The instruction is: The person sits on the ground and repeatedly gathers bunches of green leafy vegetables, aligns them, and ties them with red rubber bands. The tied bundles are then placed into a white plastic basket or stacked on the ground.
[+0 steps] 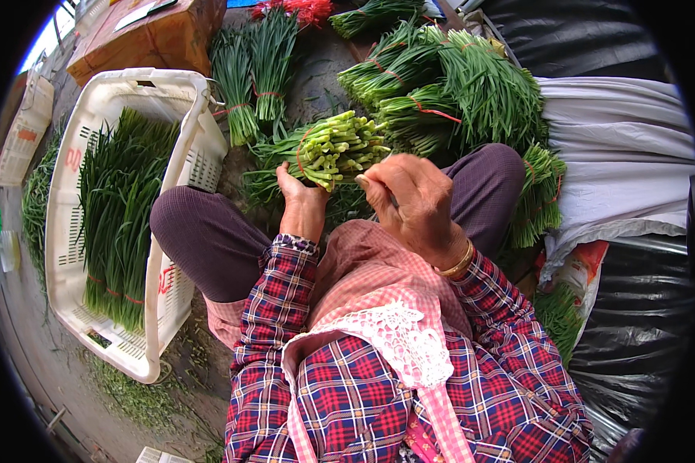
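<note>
My left hand cups a bundle of green stalks from below, its thick pale cut ends turned toward my right hand. A red tie circles this bundle, and its leaves point away to the left. My right hand is raised just right of the cut ends, fingers curled and thumb near the forefinger. Whether something thin sits in its grasp cannot be made out. Beyond the held bundle, two tied bunches of garlic chives lie on the ground. More tied bunches are heaped to the right.
A white plastic crate with tied chives stands at my left, beside my knee. Behind it is a cardboard box. Red ties lie at the far edge. White cloth and black plastic sheeting flank my right. Trimmings litter the ground.
</note>
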A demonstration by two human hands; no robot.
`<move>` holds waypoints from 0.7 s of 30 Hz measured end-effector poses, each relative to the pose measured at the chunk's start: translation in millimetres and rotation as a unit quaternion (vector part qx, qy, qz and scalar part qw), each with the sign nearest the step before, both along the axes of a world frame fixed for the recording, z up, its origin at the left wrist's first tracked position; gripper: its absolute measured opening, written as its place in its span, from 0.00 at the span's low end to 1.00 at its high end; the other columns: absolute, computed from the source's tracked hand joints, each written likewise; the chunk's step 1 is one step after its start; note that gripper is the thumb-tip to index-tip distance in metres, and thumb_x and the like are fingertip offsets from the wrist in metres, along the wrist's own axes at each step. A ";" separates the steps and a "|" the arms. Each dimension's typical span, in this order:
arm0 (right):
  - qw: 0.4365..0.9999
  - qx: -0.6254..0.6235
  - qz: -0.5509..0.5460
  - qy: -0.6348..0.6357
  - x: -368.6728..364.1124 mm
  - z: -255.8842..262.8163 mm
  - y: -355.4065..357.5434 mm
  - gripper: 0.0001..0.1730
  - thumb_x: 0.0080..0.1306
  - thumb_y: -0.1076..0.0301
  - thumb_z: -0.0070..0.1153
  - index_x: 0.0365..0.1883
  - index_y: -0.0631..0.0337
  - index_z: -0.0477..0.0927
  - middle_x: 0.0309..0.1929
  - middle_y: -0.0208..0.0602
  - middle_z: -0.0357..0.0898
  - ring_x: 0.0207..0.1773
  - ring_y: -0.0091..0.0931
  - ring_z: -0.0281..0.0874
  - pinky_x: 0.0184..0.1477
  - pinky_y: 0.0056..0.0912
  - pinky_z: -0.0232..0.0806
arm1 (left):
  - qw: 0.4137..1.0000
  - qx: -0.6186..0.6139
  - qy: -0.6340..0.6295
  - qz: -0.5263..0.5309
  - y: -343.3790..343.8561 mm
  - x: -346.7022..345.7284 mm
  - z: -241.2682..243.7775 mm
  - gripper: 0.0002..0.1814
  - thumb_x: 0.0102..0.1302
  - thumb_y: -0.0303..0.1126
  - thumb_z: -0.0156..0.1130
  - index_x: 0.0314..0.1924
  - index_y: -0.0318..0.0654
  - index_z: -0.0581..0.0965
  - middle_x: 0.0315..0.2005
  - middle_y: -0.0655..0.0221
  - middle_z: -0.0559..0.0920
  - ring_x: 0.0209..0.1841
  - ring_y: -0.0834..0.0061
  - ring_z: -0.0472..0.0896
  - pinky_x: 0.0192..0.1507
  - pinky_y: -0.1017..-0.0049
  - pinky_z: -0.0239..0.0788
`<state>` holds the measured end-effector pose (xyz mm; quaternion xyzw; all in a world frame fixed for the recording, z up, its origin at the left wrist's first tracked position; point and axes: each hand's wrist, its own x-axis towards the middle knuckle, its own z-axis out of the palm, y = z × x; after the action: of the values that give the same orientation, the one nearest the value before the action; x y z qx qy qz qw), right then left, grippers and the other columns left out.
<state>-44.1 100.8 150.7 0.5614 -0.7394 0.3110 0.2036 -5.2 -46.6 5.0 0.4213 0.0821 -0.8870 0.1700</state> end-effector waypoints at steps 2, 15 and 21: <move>0.995 0.060 0.003 -0.080 10.7 -1.7 3.0 0.12 0.62 0.61 0.71 0.37 0.56 0.82 0.26 0.33 0.80 0.28 0.34 0.82 0.31 0.37 0.73 | 1.000 -0.005 0.019 0.003 0.6 0.5 -2.2 0.41 0.72 0.62 0.38 0.72 0.39 0.70 0.70 0.56 0.73 0.68 0.52 0.73 0.71 0.47 0.64; 0.982 0.058 0.056 -0.171 17.8 -14.9 -6.0 0.07 0.61 0.71 0.65 0.27 0.59 0.79 0.22 0.40 0.78 0.24 0.38 0.79 0.27 0.39 0.71 | 1.000 -0.006 -0.010 -0.002 3.2 -0.9 -14.4 0.41 0.71 0.62 0.41 0.69 0.37 0.73 0.67 0.54 0.75 0.66 0.50 0.74 0.71 0.47 0.64; 0.839 -0.066 0.023 -0.539 -6.9 36.8 39.2 0.06 0.71 0.73 0.62 0.36 0.66 0.87 0.29 0.30 0.85 0.26 0.17 0.78 0.26 0.22 0.68 | 0.999 0.044 0.007 -0.012 -1.4 -0.8 -32.7 0.38 0.70 0.62 0.47 0.67 0.41 0.75 0.65 0.58 0.78 0.64 0.51 0.76 0.66 0.43 0.69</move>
<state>-51.0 140.0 187.5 0.3075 -0.6970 0.6168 -0.1980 -5.9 -48.0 -27.6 0.4230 0.1174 -0.8875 0.1399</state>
